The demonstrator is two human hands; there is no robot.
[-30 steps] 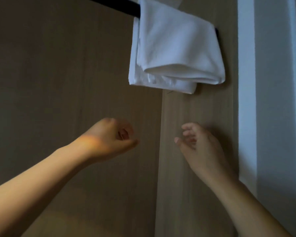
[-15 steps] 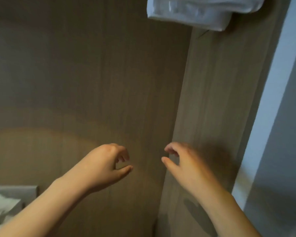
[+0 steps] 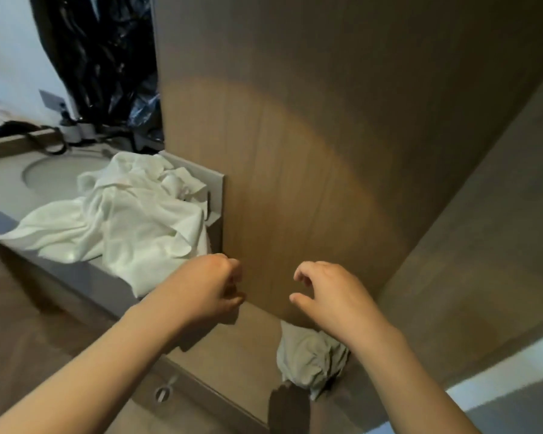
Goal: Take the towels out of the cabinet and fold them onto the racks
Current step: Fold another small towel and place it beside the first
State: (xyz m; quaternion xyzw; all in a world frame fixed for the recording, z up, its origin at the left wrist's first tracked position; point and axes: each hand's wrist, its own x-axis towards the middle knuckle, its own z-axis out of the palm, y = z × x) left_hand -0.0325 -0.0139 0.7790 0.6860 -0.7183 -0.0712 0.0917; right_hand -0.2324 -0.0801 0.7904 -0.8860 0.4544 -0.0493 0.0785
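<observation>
A: Well, closest in?
B: Two bare forearms, reaching forward. Left hand (image 3: 212, 288) balled into a fist, gripping nothing. Right hand (image 3: 329, 296) beside it but apart, fingers loosely hooked, likewise holding nothing.
A: And below?
B: Under the right wrist, a crumpled greyish-white cloth towel (image 3: 309, 355), bunched on a brown wooden ledge (image 3: 232, 349) at the foot of a tall brown wood-grain panel (image 3: 326, 151).
A: Further off?
B: To the left, a rumpled heap of white towels (image 3: 123, 220) sprawled over a pale grey counter (image 3: 0, 186), one corner drooping past the front edge. Behind that, a round sunken basin (image 3: 51, 177). Farthest back, glossy black plastic sheeting (image 3: 107, 57) hanging beside the panel.
</observation>
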